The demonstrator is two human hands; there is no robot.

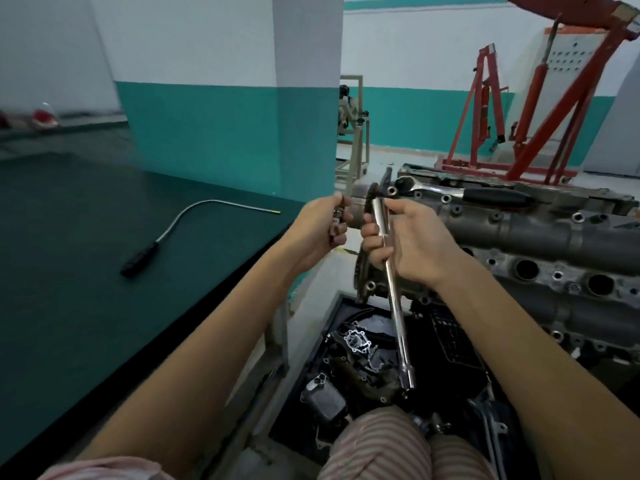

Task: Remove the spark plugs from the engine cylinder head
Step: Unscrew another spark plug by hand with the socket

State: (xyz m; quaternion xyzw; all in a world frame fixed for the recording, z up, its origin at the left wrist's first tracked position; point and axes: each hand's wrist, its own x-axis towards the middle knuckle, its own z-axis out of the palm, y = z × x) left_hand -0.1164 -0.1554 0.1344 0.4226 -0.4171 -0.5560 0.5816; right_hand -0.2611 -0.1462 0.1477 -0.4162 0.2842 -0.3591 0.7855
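Note:
My left hand [320,228] is closed around a small spark plug [337,220], held upright in front of me. A long chrome socket extension [394,292] is gripped near its top by my right hand [412,242]; the bar slants down toward my lap. The two hands are close together, just left of the grey engine cylinder head [540,244], which shows open round plug wells [527,269]. A ratchet wrench [464,194] with a black handle lies on top of the head.
A green workbench [86,271] on the left carries a flexible pick-up tool [166,233] with a black handle. A black tray [363,362] of engine parts sits below my hands. A red engine hoist [512,116] stands behind the engine.

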